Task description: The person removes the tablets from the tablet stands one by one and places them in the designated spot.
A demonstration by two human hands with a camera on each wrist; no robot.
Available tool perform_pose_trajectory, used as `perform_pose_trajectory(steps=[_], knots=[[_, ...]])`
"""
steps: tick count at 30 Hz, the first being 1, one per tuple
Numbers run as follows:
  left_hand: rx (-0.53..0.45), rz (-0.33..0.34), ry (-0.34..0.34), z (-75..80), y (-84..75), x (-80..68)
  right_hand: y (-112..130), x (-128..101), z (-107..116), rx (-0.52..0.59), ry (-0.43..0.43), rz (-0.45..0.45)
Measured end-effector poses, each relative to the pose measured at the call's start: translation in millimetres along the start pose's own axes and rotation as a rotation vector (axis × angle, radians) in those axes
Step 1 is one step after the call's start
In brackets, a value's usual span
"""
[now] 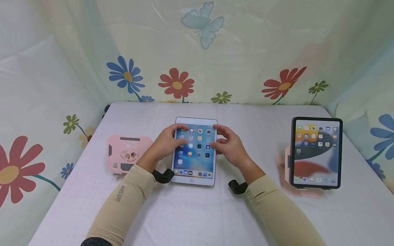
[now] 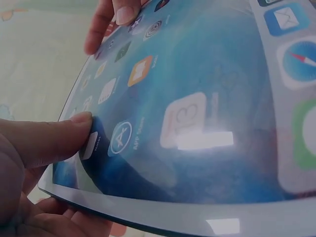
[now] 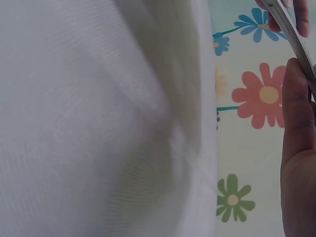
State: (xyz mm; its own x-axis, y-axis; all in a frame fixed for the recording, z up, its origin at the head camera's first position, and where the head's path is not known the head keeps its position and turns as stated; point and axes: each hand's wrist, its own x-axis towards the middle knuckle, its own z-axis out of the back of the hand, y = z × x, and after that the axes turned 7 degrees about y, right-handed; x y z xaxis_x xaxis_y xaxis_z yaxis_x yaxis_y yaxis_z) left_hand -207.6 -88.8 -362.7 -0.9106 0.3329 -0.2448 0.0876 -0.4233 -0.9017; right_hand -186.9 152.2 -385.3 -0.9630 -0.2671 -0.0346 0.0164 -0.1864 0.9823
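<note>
Tablet (image 1: 194,152) held at both side edges, mid-table, screen lit.

Left hand (image 1: 166,143) pinches its left edge, thumb (image 2: 54,140) on the glass; right hand (image 1: 229,145) clasps the right edge. It looks just lifted, so the next move needs a level carry. Open cloth lies near; pink stand (image 1: 127,155) left, propped black tablet (image 1: 316,152) right.

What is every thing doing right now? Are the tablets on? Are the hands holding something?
White tablet: screen on, showing app icons, held by both hands.
Left hand: grips the white tablet's left edge, thumb on the screen.
Right hand: grips the white tablet's right edge.
Black tablet: screen on, propped upright on a pink stand.
Pink stand: folded flat, holding nothing.
</note>
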Motion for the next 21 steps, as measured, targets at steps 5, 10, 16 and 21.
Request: perform_pose_trajectory(steps=[5, 10, 16, 21], knots=[[-0.029, 0.012, 0.006, -3.6, 4.5, 3.1, -5.4, 0.9, 0.7, -0.009, -0.007, -0.007], [-0.050, 0.020, 0.003, -7.5, 10.2, 8.4, -9.6, 0.6, 2.1, -0.004, -0.004, -0.023], [-0.065, 0.015, 0.004, -11.7, 14.3, 12.7, -14.4, 0.6, 3.2, -0.007, -0.014, -0.042], [-0.057, 0.021, 0.004, -13.6, 17.0, 13.9, -17.3, 0.9, 3.3, -0.009, -0.017, -0.054]])
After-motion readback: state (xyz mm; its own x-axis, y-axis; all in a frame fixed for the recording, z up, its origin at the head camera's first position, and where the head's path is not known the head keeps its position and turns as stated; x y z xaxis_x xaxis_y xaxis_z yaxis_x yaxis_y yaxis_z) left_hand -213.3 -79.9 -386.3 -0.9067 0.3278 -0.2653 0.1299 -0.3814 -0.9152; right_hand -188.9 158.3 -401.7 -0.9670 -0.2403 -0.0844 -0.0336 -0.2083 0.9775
